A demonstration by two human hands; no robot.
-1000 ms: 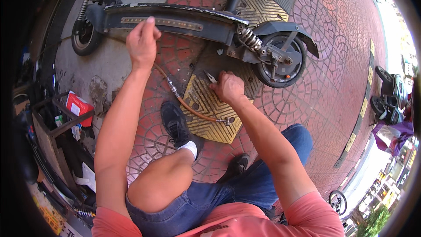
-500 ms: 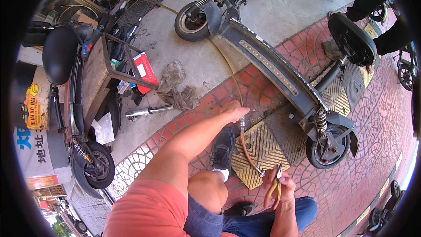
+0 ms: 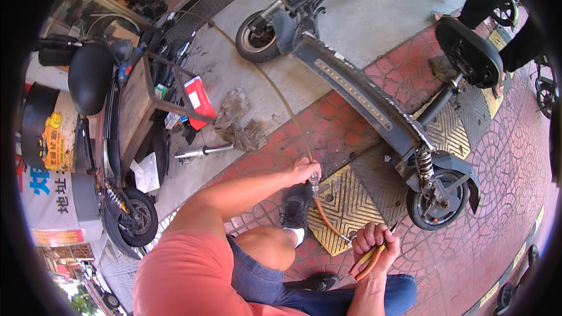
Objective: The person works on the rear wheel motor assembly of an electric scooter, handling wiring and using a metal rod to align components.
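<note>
My left hand (image 3: 305, 171) is closed round a yellowish air hose (image 3: 287, 102), just above its metal coupling (image 3: 315, 188). Below the coupling a short orange-brown hose (image 3: 329, 220) curves down to a metal end beside my right hand (image 3: 376, 246). That hand is wrapped round pliers (image 3: 367, 264) with yellow and orange handles; their dark jaws poke out past the fingers on the right. Whether the fingers also grip the hose end cannot be made out. Beyond my hands an electric scooter (image 3: 357, 96) lies tipped over, its rear wheel (image 3: 436, 199) nearest to my right hand.
On the left stand a wooden box frame (image 3: 140, 108), a red box (image 3: 199, 100) and another scooter (image 3: 93, 79). A grey rag (image 3: 239, 129) and a metal tube (image 3: 204, 151) lie on the concrete. Yellow-black ramp blocks (image 3: 345, 202) rest on red paving. A person's dark-clad legs (image 3: 489, 0) stand at upper right.
My left hand has come nearer to me and slightly left, bringing the hose and coupling along. My right hand has turned, so its knuckles now cover the middle of the pliers and the jaws point right.
</note>
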